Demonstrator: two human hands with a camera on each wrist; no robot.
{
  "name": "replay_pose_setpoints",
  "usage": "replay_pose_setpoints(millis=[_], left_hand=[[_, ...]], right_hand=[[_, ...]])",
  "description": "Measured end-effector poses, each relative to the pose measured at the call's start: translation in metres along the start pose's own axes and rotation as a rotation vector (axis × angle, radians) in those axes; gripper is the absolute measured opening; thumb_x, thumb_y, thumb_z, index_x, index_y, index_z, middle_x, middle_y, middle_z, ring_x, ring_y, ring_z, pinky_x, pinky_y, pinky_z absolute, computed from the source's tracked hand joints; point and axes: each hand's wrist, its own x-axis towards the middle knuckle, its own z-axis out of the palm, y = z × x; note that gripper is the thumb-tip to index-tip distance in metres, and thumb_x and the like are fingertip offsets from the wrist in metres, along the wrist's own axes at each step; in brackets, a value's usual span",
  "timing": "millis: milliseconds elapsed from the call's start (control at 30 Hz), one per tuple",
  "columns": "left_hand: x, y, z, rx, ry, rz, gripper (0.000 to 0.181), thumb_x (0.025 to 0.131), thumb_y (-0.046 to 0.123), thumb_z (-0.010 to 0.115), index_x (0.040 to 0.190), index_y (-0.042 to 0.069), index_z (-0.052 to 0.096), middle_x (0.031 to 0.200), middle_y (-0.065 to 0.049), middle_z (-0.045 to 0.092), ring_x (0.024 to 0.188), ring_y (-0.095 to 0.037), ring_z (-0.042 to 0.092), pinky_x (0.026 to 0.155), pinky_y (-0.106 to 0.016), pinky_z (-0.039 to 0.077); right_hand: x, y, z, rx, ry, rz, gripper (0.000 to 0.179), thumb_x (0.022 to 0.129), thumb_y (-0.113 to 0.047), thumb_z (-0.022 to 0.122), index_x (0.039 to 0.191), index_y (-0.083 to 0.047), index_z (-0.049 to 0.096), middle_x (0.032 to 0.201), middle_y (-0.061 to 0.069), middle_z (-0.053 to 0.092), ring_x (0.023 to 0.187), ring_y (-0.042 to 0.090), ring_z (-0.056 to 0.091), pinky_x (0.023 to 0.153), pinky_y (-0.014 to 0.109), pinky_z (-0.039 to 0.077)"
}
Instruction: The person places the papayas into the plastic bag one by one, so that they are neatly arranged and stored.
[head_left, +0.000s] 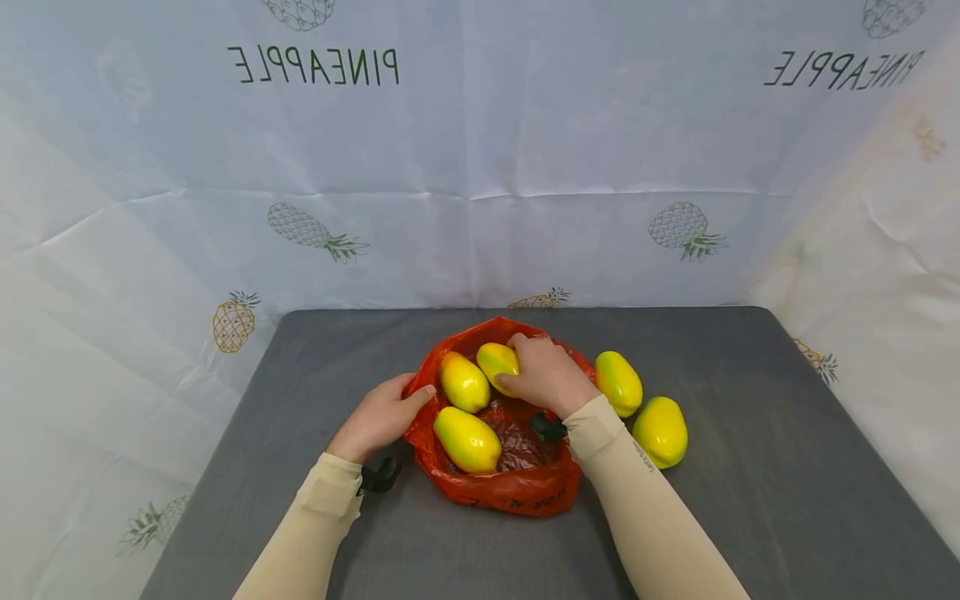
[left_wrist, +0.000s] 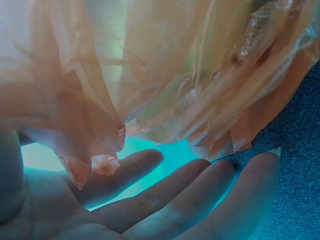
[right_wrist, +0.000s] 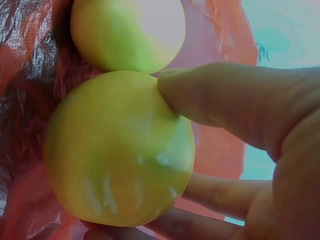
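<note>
A red bag was set on the grey tabletop, with its mouth spread wide at the top. Its left edge was held by the left hand: the thumb was laid over the edge, and the other fingers were stretched out along the outside of the bag. Inside the bag, at its far side, a held fruit, yellow and shiny, was pinched by the right hand, between the thumb and the curled fingers. Just to the left of it, also in the bag, a second yellow fruit was seen. A third yellow fruit was seen nearer the front of the bag. Outside the bag, just to its right, two more were placed close together on the tabletop: a far fruit and a near fruit. Both arms were covered by cream sleeves, and a small black thing was worn at the left wrist. Behind the tabletop, a white cloth was hung, and pineapples were drawn on it.
</note>
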Motion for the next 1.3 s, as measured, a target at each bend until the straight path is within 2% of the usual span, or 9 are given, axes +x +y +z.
replay_pose_setpoints(millis=[200,533,833,1067,1300], left_hand=[[0.001,0.001,0.000,0.000,0.001,0.003,0.050,0.111,0.040,0.060,0.148,0.008,0.061,0.115,-0.009,0.073,0.090,-0.020,0.069,0.086,-0.037,0.063],[0.001,0.000,-0.002,-0.001,0.001,0.003,0.050,0.111,0.040,0.060,0.149,0.008,0.060,0.118,-0.009,0.073,0.093,-0.021,0.069,0.090,-0.040,0.063],[0.001,0.001,-0.002,0.006,0.000,-0.008,0.050,0.110,0.041,0.060,0.149,0.009,0.060,0.121,-0.009,0.073,0.095,-0.021,0.069,0.092,-0.042,0.063],[0.001,0.001,-0.003,0.015,0.004,0.031,0.049,0.111,0.038,0.059,0.149,0.007,0.061,0.122,-0.010,0.074,0.095,-0.019,0.070,0.093,-0.042,0.061],[0.001,0.001,-0.003,0.001,-0.005,0.025,0.049,0.111,0.039,0.059,0.149,0.007,0.061,0.119,-0.009,0.074,0.092,-0.019,0.069,0.090,-0.040,0.062]], right_hand=[[0.006,-0.003,0.003,-0.001,-0.015,0.001,0.060,0.100,-0.040,0.077,0.143,-0.004,0.058,0.119,0.011,0.074,0.089,0.022,0.065,0.086,0.041,0.058],[0.015,-0.001,0.009,0.014,-0.031,0.028,0.062,0.099,-0.040,0.077,0.143,-0.003,0.056,0.111,0.011,0.072,0.085,0.025,0.065,0.083,0.041,0.059],[0.019,-0.001,0.010,0.020,-0.035,0.031,0.065,0.099,-0.038,0.077,0.147,0.000,0.053,0.113,0.013,0.072,0.085,0.025,0.065,0.083,0.041,0.059],[0.021,-0.003,0.012,0.012,-0.038,0.036,0.068,0.100,-0.040,0.075,0.149,0.000,0.050,0.111,0.012,0.071,0.085,0.024,0.065,0.080,0.039,0.058],[0.021,-0.003,0.012,0.026,-0.042,0.039,0.067,0.100,-0.039,0.075,0.149,-0.001,0.051,0.113,0.013,0.071,0.086,0.025,0.065,0.081,0.040,0.058]])
